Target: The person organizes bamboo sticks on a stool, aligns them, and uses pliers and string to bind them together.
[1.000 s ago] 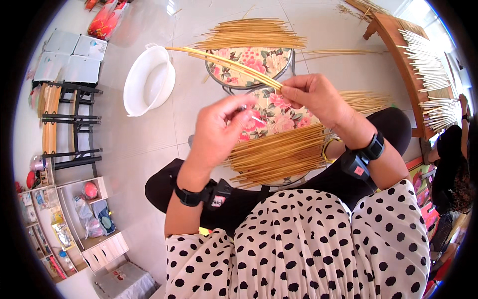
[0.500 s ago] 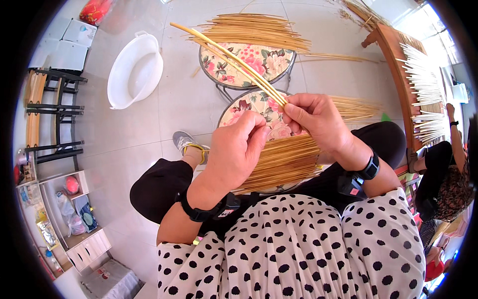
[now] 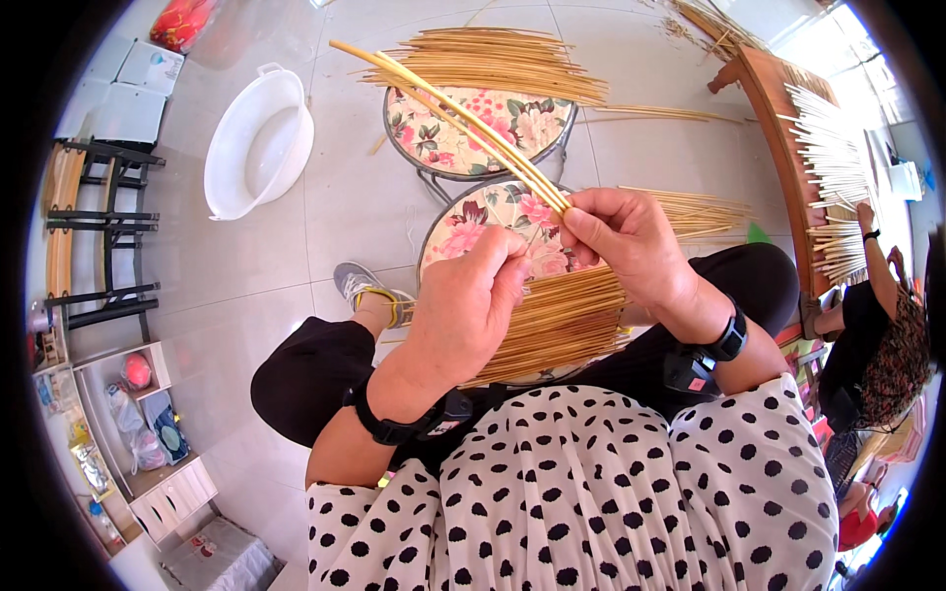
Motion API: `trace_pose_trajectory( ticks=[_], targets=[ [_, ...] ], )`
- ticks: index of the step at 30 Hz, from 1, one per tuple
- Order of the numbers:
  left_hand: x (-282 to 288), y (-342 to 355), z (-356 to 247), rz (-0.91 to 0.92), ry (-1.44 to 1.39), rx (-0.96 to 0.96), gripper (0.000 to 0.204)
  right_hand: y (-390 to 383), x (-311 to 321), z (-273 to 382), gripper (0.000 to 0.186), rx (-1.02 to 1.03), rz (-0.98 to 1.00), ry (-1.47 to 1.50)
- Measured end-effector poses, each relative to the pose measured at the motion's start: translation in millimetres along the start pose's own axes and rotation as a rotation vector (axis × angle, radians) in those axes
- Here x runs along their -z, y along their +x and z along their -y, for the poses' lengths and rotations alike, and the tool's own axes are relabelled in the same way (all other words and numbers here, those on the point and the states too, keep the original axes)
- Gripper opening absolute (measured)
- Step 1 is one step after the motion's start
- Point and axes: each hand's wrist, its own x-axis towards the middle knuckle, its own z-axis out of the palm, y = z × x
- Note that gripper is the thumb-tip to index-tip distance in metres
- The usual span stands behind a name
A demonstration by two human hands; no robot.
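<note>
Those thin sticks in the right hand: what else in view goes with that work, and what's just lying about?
Seemingly part of the work:
- held sticks, in the right hand
- near stick pile
- far stick pile
- floral near stool

Apparently just lying about:
- white tub
- black-legged frames
- shelf unit

A single head-worn fisheye looks down and forward, upright (not mirrored). The shirt (image 3: 572,492) spans its lower edge, the fingers (image 3: 594,232) sit close, near mid-frame, and the floor (image 3: 345,197) stretches beyond; toward the dark rim, shapes bend and are perhaps too warped to read surely.
</note>
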Motion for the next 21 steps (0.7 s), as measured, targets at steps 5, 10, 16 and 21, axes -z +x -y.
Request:
trace_pose_trajectory(
  ticks=[5,10,16,21],
  targets=[
    [0.7,2.1,-4.2,-0.039,0.086,-0.067,0.012,-1.4,2.1,-2.0,0.022,0.012,-0.027,0.028],
    [-0.5,1.2,-7.4,-0.176,0.177,-0.196,0.013,-1.5,1.8,-2.4,0.022,0.025,-0.034,0.041],
    [0.8,0.2,-11.3,-0.199,0.211,-0.193,0.015,-2.3,1.0,-2.0,0.022,0.025,-0.053,0.053],
    [4.3,-1.8,-14.2,-0.143,0.215,-0.125,0.018,-3.0,1.0,-1.5,0.022,0.018,-0.053,0.058]
  ],
)
